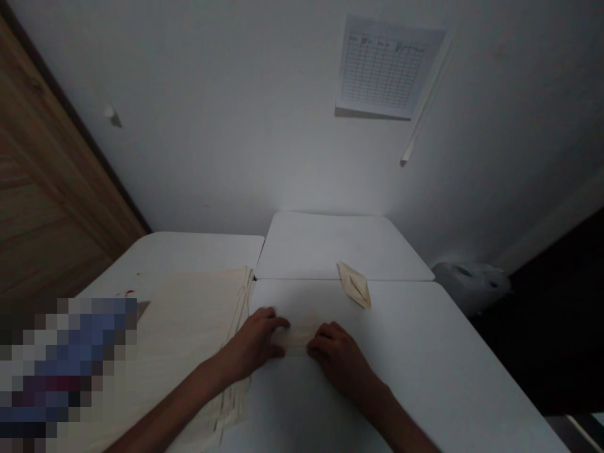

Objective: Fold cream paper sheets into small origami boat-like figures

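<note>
A small, pale cream piece of thin paper or cloth lies flat on the white table between my two hands; its exact material I cannot make out. At its left edge is my left hand, thumb and forefinger spread apart. My right hand has its fingers curled and pressed together on the piece's right end. Just beyond my right hand rests a folded cream piece with pointed corners, lying across the seam between two tabletops. To the left of my left forearm is a stack of large cream sheets with uneven right edges.
White tabletops meet at seams against the wall. A printed chart hangs there beside a white cord cover. At right is a whitish plastic bag; at left a wooden door. A blurred-out patch covers the lower left.
</note>
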Action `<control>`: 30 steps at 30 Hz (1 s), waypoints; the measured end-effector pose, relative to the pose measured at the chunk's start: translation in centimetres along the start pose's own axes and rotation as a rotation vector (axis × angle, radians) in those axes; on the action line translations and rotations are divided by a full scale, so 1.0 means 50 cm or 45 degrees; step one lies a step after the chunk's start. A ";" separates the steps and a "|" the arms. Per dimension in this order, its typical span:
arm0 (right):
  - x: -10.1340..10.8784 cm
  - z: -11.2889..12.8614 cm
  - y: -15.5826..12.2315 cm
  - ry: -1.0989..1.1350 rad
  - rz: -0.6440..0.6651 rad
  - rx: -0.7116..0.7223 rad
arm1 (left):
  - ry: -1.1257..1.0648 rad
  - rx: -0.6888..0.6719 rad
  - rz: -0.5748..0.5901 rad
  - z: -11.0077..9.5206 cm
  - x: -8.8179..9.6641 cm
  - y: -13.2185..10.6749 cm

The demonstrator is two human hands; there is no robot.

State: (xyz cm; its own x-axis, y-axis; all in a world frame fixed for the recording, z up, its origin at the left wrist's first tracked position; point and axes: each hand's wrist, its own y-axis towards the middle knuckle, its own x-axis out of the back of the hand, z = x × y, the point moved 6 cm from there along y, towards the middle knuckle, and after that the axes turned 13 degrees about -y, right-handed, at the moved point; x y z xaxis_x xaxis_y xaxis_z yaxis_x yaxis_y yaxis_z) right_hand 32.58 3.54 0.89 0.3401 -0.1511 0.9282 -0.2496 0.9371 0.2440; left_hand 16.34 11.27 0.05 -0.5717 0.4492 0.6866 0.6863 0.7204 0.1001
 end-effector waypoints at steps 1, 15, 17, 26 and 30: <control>-0.001 0.001 0.000 -0.012 -0.002 0.007 | 0.023 -0.020 -0.006 0.007 0.003 -0.002; -0.025 0.018 -0.011 -0.312 0.001 0.204 | 0.408 -0.321 -0.109 -0.061 0.014 -0.088; -0.020 0.024 -0.016 -0.336 0.028 0.206 | 0.549 -0.424 -0.036 -0.080 -0.022 -0.108; 0.003 0.040 -0.053 -0.367 0.076 0.110 | 0.716 -0.441 0.057 -0.084 -0.079 -0.122; 0.012 0.016 -0.079 -0.393 0.042 0.030 | 0.727 -0.439 0.062 -0.082 -0.081 -0.125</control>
State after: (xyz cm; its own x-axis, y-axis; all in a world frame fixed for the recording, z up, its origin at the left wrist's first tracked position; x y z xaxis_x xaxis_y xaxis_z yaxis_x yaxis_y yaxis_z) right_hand 33.06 -0.51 0.69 0.0412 -0.2126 0.9763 -0.2784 0.9359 0.2156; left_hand 16.22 2.78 -0.38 -0.2737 0.0583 0.9601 0.8641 0.4534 0.2188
